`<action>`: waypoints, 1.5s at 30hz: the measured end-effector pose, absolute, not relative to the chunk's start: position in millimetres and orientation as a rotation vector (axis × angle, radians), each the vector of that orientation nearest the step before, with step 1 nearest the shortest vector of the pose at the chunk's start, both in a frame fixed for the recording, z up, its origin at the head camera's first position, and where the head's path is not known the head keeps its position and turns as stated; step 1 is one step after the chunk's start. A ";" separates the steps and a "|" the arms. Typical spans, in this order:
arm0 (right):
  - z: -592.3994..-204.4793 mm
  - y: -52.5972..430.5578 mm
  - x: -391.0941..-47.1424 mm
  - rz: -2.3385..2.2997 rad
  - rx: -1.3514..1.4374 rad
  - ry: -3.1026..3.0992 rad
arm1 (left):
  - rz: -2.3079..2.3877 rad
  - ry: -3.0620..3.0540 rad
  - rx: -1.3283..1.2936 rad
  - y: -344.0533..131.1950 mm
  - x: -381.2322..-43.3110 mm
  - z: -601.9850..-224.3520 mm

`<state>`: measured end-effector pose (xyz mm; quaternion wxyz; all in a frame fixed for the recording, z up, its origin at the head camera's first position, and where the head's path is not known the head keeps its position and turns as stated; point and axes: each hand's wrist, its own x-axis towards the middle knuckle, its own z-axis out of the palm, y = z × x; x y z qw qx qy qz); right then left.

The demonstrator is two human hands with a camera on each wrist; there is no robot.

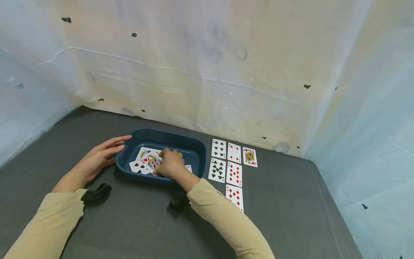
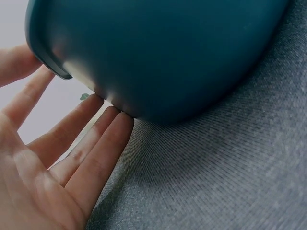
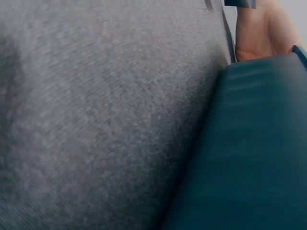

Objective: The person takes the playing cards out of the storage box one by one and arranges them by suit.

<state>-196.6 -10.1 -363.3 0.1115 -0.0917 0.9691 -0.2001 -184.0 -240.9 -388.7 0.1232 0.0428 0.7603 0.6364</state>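
Observation:
A dark blue tray point(image 1: 194, 144) holds several loose playing cards, among them a face card with a red heart point(image 1: 152, 161) and a spade card point(image 1: 140, 167). My right hand point(image 1: 171, 163) reaches into it from the near side. Its fingers bend down over the cards, thumb and index finger at the face card; I cannot tell whether they pinch one. My left hand point(image 1: 98, 156) is at the tray's left end, fingers extended and spread. In the left wrist view its fingertips point(image 2: 125, 125) meet the outer wall point(image 2: 158, 57). The right wrist view shows the near wall point(image 3: 249, 143) and part of the left hand point(image 3: 264, 28).
Right of the tray, face-up cards lie in columns on the dark grey table point(image 1: 284, 201): club cards point(image 1: 217, 170), diamond cards point(image 1: 234, 174) and a red face card point(image 1: 250, 157). My right sleeve point(image 1: 223, 212) overlaps the lowest diamond card. A pale cloth point(image 1: 194, 72) hangs behind the table.

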 end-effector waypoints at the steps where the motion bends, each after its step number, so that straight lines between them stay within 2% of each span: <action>1: -362.7 -10.0 -196.5 -0.584 -0.255 2.846 | 1.857 2.217 0.124 -241.0 -184.1 -388.5; 12: -356.1 2.0 -197.8 -0.652 -0.170 2.852 | 1.865 2.205 0.143 -241.0 -183.4 -388.4; 22: -341.1 33.0 -185.2 -1.163 -0.332 2.701 | 1.850 2.217 0.113 -238.3 -185.1 -388.5; 33: -332.0 82.2 -173.4 -1.640 -0.484 2.498 | 1.868 2.216 0.135 -239.2 -183.9 -389.3; 45: -335.4 150.1 -160.1 -1.791 -0.314 2.523 | 1.852 2.222 0.112 -240.3 -187.9 -392.3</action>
